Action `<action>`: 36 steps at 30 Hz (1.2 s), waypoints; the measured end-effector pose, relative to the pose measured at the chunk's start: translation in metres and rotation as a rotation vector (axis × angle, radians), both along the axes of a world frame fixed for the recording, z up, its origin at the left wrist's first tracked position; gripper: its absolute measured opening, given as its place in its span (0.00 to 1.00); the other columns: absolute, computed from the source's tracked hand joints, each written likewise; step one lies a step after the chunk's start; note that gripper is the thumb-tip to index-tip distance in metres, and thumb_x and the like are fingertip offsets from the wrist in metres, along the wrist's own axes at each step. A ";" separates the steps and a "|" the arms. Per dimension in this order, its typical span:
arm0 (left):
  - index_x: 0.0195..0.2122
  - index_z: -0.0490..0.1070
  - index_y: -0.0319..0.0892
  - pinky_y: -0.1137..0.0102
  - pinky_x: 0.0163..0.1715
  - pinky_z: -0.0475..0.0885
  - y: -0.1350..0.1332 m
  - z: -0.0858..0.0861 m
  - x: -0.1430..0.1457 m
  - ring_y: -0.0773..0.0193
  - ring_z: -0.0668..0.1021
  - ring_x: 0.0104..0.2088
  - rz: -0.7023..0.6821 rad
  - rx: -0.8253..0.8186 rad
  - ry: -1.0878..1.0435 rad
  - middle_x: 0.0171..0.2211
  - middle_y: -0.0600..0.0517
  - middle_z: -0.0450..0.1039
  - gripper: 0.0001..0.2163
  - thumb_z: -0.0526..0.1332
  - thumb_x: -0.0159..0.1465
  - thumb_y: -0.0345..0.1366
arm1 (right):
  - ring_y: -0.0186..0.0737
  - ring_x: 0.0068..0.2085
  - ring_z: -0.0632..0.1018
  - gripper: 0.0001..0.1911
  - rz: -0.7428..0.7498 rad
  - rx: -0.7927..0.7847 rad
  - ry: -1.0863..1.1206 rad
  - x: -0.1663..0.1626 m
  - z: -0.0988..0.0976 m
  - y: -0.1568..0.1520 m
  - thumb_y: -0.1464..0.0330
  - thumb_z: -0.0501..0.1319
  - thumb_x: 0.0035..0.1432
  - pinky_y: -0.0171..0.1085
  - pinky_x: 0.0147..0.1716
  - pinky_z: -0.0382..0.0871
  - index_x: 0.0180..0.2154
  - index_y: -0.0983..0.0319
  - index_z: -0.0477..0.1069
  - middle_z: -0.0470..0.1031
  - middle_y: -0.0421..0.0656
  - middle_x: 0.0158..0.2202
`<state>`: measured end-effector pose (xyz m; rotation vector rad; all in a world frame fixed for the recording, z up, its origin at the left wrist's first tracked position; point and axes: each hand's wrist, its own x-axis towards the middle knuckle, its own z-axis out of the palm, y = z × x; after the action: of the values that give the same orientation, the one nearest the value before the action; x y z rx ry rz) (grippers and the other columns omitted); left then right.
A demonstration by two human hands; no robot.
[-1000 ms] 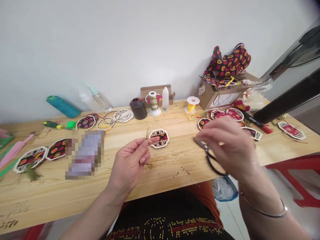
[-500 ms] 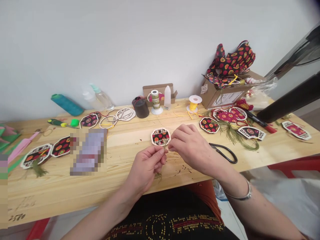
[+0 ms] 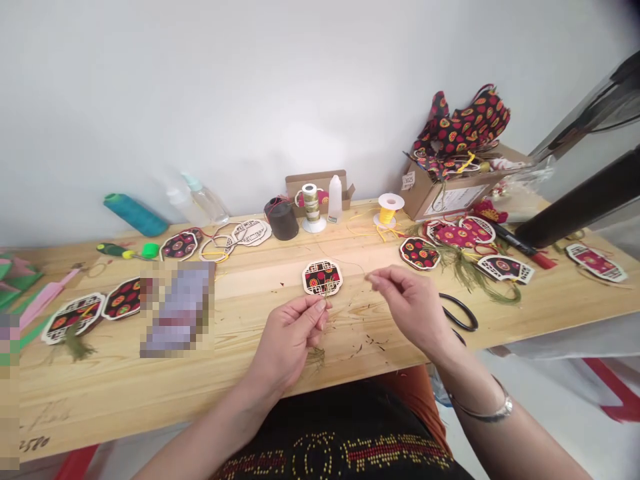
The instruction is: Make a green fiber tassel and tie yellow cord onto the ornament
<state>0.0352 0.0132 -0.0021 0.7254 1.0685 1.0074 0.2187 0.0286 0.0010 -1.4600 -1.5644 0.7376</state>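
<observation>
My left hand (image 3: 290, 337) is closed in a pinch around a small green thread tassel (image 3: 316, 359). Strands stick out above its fingertips and hang below them. Just beyond lies an eight-sided wooden pendant (image 3: 321, 279) with black and red patterned fabric, partly overlapped by the tassel's upper strands. To the right, my right hand (image 3: 413, 303) pinches the end of a thin thread (image 3: 345, 261), which trails back across the table towards the spools. Beside that wrist, the black handles of scissors (image 3: 460, 312) show, the rest hidden under the arm.
Thread spools (image 3: 311, 207), a black cone (image 3: 283, 219), a white bottle (image 3: 335, 199) and a yellow spool (image 3: 390, 210) stand at the back. Patterned pendants (image 3: 419, 253) and green tassels lie right, near a cardboard box (image 3: 445, 197). A blurred object (image 3: 180, 310) lies left. Dark scraps dot the wood.
My right hand has moved right, away from my left hand, drawing the thin thread out. My left hand still pinches the tassel and has shifted slightly down and left.
</observation>
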 end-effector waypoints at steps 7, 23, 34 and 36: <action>0.26 0.73 0.38 0.79 0.17 0.52 -0.001 -0.006 0.002 0.76 0.60 0.18 -0.019 0.091 0.070 0.19 0.56 0.64 0.05 0.64 0.56 0.34 | 0.25 0.18 0.60 0.08 0.162 -0.468 0.615 -0.033 -0.005 -0.011 0.65 0.65 0.46 0.31 0.17 0.53 0.31 0.61 0.77 0.74 0.38 0.23; 0.27 0.73 0.38 0.77 0.17 0.52 -0.004 -0.008 0.001 0.76 0.61 0.19 -0.065 0.136 0.123 0.20 0.55 0.65 0.06 0.61 0.59 0.34 | 0.23 0.17 0.58 0.11 0.140 -0.537 0.785 -0.044 -0.010 -0.007 0.63 0.67 0.43 0.29 0.15 0.47 0.25 0.64 0.71 0.68 0.36 0.20; 0.27 0.72 0.38 0.77 0.17 0.51 -0.004 -0.006 0.001 0.76 0.60 0.18 -0.055 0.133 0.114 0.20 0.54 0.67 0.06 0.61 0.59 0.33 | 0.23 0.16 0.56 0.12 0.149 -0.562 0.817 -0.043 -0.012 -0.009 0.62 0.67 0.45 0.30 0.15 0.45 0.25 0.64 0.70 0.67 0.35 0.18; 0.27 0.72 0.38 0.77 0.17 0.51 -0.004 -0.006 0.001 0.76 0.59 0.18 -0.055 0.133 0.113 0.20 0.55 0.67 0.06 0.61 0.59 0.33 | 0.22 0.16 0.56 0.12 0.152 -0.555 0.831 -0.043 -0.013 -0.009 0.62 0.67 0.45 0.30 0.15 0.45 0.25 0.64 0.70 0.67 0.35 0.18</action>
<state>0.0361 0.0094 -0.0080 0.9244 1.0806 1.0069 0.1760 0.0199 -0.0115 -1.1425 -0.8478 1.7046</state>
